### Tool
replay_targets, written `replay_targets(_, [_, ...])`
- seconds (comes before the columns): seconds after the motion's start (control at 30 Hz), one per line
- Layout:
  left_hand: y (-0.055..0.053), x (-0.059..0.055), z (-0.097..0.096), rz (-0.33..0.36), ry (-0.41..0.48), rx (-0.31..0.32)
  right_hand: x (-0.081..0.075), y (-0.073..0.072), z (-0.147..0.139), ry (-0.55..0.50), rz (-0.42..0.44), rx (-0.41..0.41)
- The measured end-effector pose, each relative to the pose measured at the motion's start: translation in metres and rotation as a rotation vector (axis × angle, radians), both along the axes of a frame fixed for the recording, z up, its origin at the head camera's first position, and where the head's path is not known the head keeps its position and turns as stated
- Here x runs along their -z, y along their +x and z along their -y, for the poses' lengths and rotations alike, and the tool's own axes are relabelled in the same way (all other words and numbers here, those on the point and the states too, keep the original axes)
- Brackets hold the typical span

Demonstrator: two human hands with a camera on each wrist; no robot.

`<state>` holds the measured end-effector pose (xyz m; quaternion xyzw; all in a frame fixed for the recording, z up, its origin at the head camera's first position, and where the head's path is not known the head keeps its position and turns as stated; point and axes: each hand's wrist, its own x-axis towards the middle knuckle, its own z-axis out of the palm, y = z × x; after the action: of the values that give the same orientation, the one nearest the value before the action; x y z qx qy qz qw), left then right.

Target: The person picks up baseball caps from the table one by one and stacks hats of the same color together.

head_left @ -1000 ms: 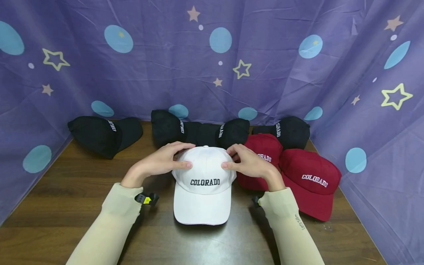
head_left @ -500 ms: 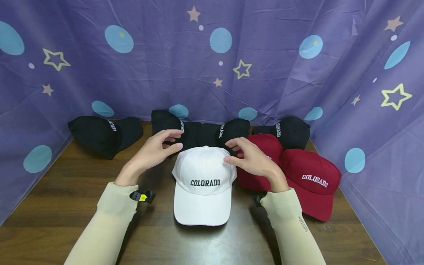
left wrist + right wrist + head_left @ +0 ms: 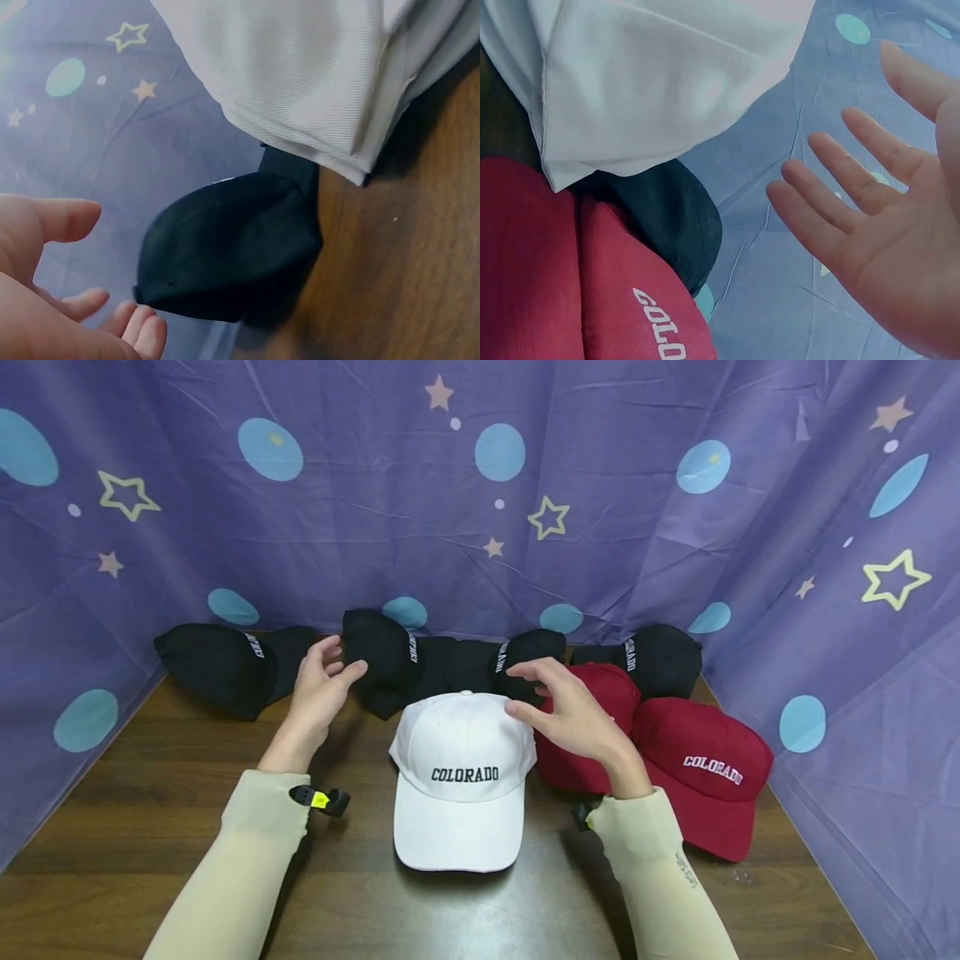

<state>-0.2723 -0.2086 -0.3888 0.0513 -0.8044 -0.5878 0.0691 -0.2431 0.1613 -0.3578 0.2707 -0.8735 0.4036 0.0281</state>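
Reaching in from the near edge, two pale cream sleeves (image 3: 225, 877), each with a black wrist strap (image 3: 330, 800) at its cuff, lead to two bare hands; nearest between them, at the middle of the wood-grain table (image 3: 112, 860), stands one white baseball cap (image 3: 467, 735), brim toward the wearer, probably set so because its brim and lower edge keep the crown upright and COLORADO readable; the left hand (image 3: 311, 693) holds nothing, its thumb apart from loosely bent fingers, in front of the gap between two black caps, and whether a fingertip grazes one I cannot tell; the right hand (image 3: 573, 710) is spread, thumb away from the fingers, holding nothing beside the white crown and, by the right wrist view, apart from it; on the right lie two red baseball caps (image 3: 701, 743), one partly overlapping the other, likely so that both fit in that corner; farther back are four black baseball caps (image 3: 213, 664), the left two with brims pointing right, the right two pointing left, which seems to be why their lettering shows side-on; seven caps in all; behind everything hangs one purple curtain (image 3: 390, 510) of stars and blue spots.
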Motion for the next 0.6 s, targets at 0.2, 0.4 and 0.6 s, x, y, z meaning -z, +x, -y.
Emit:
replay_targets(0.2, [-0.007, 0.011, 0.002, 0.087, 0.194, 0.031, 0.001, 0.002, 0.006, 0.003, -0.029, -0.026])
replay_targets(0.4, [-0.014, 0.022, 0.005, 0.171, 0.331, 0.107, -0.001, 0.007, 0.013, 0.040, -0.038, -0.064])
replay_targets(0.6, [-0.014, 0.023, 0.004, 0.190, 0.422, 0.150, -0.003, 0.013, 0.021, 0.069, -0.057, -0.121])
